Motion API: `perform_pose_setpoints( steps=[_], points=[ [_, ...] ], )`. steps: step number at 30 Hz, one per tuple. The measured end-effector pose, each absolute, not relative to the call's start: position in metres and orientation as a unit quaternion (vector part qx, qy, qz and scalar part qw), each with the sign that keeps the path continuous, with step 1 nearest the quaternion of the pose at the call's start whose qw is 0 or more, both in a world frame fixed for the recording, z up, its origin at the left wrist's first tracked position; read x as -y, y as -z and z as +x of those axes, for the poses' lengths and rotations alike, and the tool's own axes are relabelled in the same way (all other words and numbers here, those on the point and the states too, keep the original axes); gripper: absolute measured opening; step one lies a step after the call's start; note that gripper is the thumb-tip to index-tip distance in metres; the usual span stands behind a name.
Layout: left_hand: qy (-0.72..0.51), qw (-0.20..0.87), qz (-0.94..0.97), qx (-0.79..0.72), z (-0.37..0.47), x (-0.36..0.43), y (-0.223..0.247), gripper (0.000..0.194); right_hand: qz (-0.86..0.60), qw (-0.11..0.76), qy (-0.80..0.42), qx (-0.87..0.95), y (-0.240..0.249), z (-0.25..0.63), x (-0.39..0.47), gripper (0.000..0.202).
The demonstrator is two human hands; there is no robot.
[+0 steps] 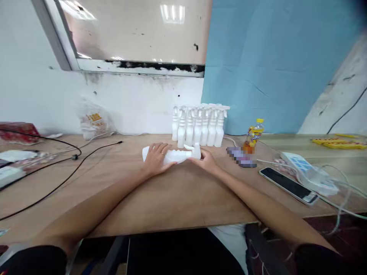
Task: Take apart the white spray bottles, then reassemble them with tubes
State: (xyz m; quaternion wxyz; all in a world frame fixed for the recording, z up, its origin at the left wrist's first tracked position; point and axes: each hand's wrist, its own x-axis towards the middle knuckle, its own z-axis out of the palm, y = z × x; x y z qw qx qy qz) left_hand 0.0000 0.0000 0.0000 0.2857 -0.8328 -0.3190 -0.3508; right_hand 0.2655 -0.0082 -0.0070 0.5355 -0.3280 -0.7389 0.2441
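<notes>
A white spray bottle (176, 156) lies on its side just above or on the brown table (172, 198), its base to the left and its spray head to the right. My left hand (156, 158) is wrapped over the bottle's body near the base, with a ring on one finger. At the other end, my right hand (207, 160) grips the spray head, its fingers partly hidden behind it. Behind them, several white spray bottles (197, 128) stand upright in a tight group near the wall.
To the right are a drink bottle (254, 135) with a yellow cap, a blurred purple item (241, 157), a phone (288, 185) and a white power strip (309, 172) with cables. At left lie black cables (75, 157) and a plastic bag (96, 120).
</notes>
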Motion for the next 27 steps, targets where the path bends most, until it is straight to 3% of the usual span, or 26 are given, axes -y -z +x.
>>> perform_pose_setpoints(
  steps=[4, 9, 13, 21, 27],
  points=[
    [0.335, 0.285, -0.842, 0.311, -0.001, -0.003, 0.004, 0.057, -0.311, 0.543, -0.281, 0.727, 0.007, 0.268, 0.01, 0.045],
    [0.327, 0.287, -0.843, 0.315, -0.003, -0.006, 0.007, 0.055, -0.236, 0.547, -0.502, 0.627, 0.002, 0.265, 0.014, 0.038],
    [0.331, 0.284, -0.84, 0.324, -0.006, -0.009, 0.008, 0.054, -0.153, 0.523, -0.629, 0.554, -0.004, 0.261, 0.02, 0.045],
    [0.339, 0.283, -0.848, 0.294, -0.014, -0.015, 0.009, 0.053, -0.159, 0.502, -0.671, 0.521, -0.01, 0.261, 0.023, 0.036],
    [0.343, 0.224, -0.878, 0.245, -0.024, -0.021, 0.006, 0.05, -0.205, 0.509, -0.611, 0.57, -0.014, 0.267, 0.022, 0.032]
  ],
)
